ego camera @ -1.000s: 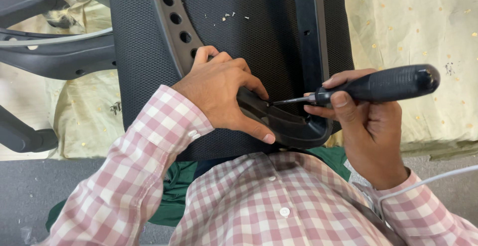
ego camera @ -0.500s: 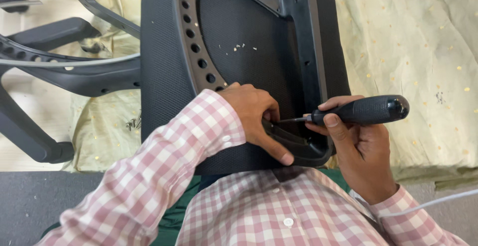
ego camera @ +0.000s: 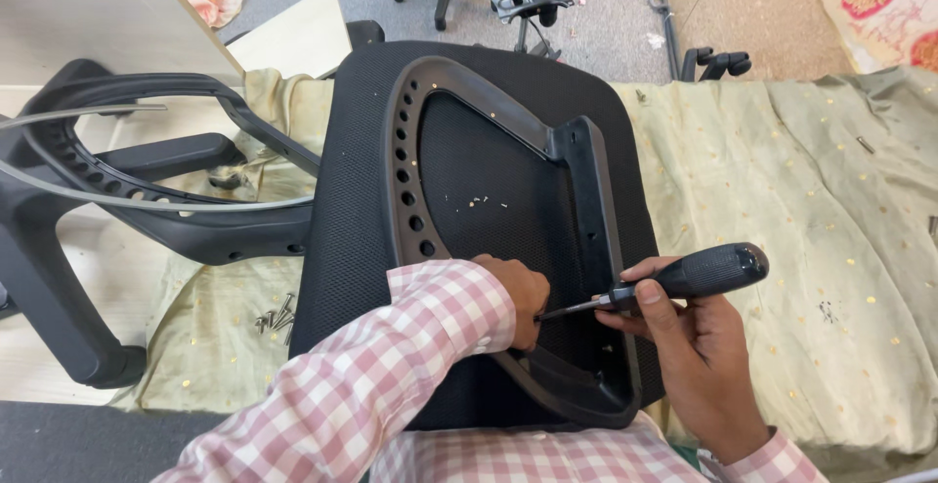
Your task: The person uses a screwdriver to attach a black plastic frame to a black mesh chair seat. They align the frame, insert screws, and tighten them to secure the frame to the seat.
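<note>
Inside right hand (ego camera: 684, 336) grip, black-handled screwdriver (ego camera: 684, 280)

The left arm comes in from the bottom left, in a pink and white checked sleeve that covers it down to the wrist. The left hand (ego camera: 523, 295) is bent downward, its fingers curled and mostly hidden, so only the knuckles and the back of the hand show. The right hand (ego camera: 689, 332) comes up from the bottom right, palm turned toward the body, with a bit of the same sleeve at the wrist. Its fingers are closed around a black handle, and the thumb (ego camera: 653, 299) lies flat along the front of it, pointing left.
</note>
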